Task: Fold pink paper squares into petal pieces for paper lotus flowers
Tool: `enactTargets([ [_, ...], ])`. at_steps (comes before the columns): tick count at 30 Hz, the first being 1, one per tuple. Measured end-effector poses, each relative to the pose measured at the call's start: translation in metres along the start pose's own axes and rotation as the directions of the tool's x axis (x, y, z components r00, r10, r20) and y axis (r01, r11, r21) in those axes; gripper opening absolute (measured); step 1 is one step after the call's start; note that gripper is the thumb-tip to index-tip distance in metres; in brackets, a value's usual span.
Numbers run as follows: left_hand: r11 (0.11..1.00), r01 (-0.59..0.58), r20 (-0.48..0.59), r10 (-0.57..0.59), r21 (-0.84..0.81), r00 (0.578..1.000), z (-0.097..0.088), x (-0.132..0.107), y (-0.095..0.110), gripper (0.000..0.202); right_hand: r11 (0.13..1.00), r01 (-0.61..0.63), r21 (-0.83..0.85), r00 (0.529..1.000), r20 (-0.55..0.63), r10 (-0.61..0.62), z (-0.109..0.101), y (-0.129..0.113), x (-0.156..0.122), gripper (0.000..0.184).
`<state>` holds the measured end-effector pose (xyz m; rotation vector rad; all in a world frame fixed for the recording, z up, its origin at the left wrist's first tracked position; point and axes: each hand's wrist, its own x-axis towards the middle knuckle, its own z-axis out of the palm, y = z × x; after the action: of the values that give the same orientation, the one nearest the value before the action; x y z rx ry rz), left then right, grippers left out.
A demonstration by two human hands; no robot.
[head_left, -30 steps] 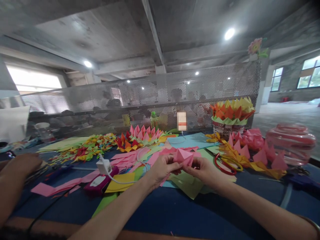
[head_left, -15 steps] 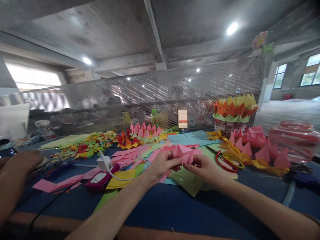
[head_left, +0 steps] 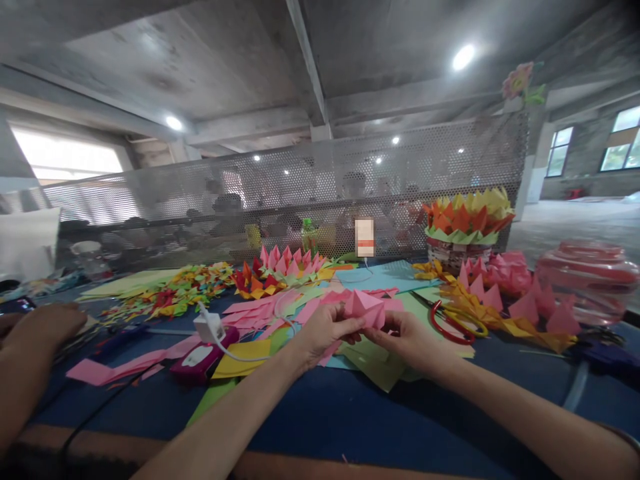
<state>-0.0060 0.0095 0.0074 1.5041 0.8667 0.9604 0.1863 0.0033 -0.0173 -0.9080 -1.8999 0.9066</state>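
A folded piece of pink paper (head_left: 366,306), with a pointed top, is held above the table between my two hands. My left hand (head_left: 333,328) pinches its left side, thumb laid toward the middle. Its lower right side is gripped by my right hand (head_left: 406,339), the fingertips partly hidden behind the paper. Below them lie green paper sheets (head_left: 383,367) and more pink paper strips (head_left: 255,312). Red-handled scissors (head_left: 450,325) rest just right of my right hand.
At far left is another person's hand (head_left: 45,327). A purple power socket (head_left: 200,360) with a white charger (head_left: 210,327) sits left of my forearm. Folded pink petals (head_left: 290,260), a paper-petalled basket (head_left: 465,230) and a clear pink jar (head_left: 587,283) stand further back. A perforated metal screen (head_left: 165,200) runs behind.
Almost nothing differs. Both my hands keep hold of the pink paper in the same place, with only a slight shift of the fingers.
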Motion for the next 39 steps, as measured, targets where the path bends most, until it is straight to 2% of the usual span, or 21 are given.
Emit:
enactTargets([
  [24,1.0,-0.005,0.006,0.005,0.02,1.0,0.0001,0.0004,-0.0008,0.034,0.999,0.025,-0.022,1.0,-0.001,-0.025,-0.0002,-0.0062,0.0002,0.04],
  [39,1.0,-0.011,0.017,0.011,0.029,1.0,0.0012,0.0002,-0.0017,0.04,0.999,0.039,-0.031,0.999,0.014,-0.038,-0.0004,-0.004,0.0005,0.039],
])
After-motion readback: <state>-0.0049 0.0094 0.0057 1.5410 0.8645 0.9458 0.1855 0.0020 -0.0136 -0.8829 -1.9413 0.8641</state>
